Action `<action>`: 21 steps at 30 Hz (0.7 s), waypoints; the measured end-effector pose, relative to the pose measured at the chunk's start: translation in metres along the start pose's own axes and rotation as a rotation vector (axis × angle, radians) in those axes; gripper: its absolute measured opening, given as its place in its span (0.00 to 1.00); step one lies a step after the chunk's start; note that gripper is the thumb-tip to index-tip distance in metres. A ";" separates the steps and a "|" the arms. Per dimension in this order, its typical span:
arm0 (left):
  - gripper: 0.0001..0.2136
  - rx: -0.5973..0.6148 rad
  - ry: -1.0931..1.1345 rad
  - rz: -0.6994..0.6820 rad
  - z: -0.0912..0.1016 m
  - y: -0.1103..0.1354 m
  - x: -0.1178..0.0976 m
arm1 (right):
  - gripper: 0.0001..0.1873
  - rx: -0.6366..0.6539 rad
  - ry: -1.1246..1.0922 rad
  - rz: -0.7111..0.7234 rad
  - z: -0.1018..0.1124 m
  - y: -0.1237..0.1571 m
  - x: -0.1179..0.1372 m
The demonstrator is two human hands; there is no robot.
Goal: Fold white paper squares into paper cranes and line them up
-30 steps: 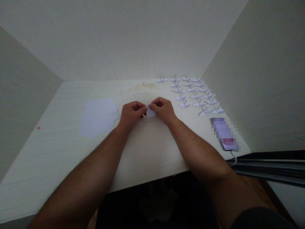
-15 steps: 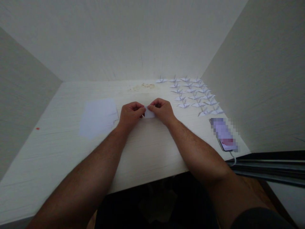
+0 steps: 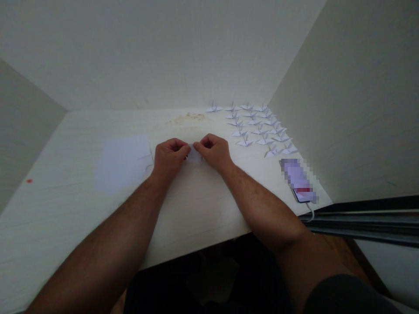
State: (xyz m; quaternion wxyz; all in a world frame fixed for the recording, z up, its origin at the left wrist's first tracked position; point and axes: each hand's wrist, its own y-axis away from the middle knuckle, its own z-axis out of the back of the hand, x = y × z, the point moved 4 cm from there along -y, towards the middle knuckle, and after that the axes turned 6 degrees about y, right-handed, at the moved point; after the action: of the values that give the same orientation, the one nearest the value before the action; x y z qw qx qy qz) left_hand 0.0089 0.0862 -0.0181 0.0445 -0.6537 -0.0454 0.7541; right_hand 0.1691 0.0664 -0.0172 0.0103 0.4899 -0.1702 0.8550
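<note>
Between my two hands is a small piece of white paper [image 3: 195, 155], held above the middle of the white table [image 3: 193, 209]. My left hand [image 3: 170, 158] pinches its left edge between thumb and fingers. On the other side, my right hand [image 3: 214, 151] is closed on the upper right part, thumb tip close to the left thumb. The fingers hide much of the paper, so its folds cannot be made out. To the left of my left hand lie flat white sheets of paper [image 3: 122, 161].
Several folded paper cranes [image 3: 260, 131] stand in rows at the back right. A phone [image 3: 298, 181] with a white cable [image 3: 311, 213] lies by the right edge. Walls [image 3: 170, 56] enclose the back and sides. A small red bit [image 3: 29, 181] is at the far left.
The whole view has shifted, so the table and things on it appear a little further left. Both hands keep their pinch on the paper, with the thumbs slightly closer together.
</note>
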 end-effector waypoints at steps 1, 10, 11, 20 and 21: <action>0.04 0.000 0.010 -0.003 0.000 0.000 0.000 | 0.13 0.010 -0.039 -0.011 -0.001 -0.001 -0.001; 0.04 -0.020 0.068 -0.014 0.001 -0.001 0.000 | 0.16 0.146 -0.328 -0.177 -0.009 -0.004 -0.012; 0.04 -0.024 0.074 -0.010 0.001 -0.001 0.000 | 0.16 0.136 -0.339 -0.181 -0.008 -0.004 -0.011; 0.04 -0.031 0.125 -0.002 0.003 -0.001 -0.001 | 0.13 0.099 -0.442 -0.155 -0.007 -0.002 -0.010; 0.04 -0.029 0.120 -0.002 0.003 -0.001 0.000 | 0.13 0.095 -0.445 -0.158 -0.008 -0.002 -0.010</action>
State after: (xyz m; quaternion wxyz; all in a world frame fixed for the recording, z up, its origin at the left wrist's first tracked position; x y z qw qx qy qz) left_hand 0.0058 0.0871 -0.0171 0.0387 -0.6984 -0.0541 0.7127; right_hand 0.1683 0.0722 -0.0285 0.0163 0.6778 -0.0890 0.7297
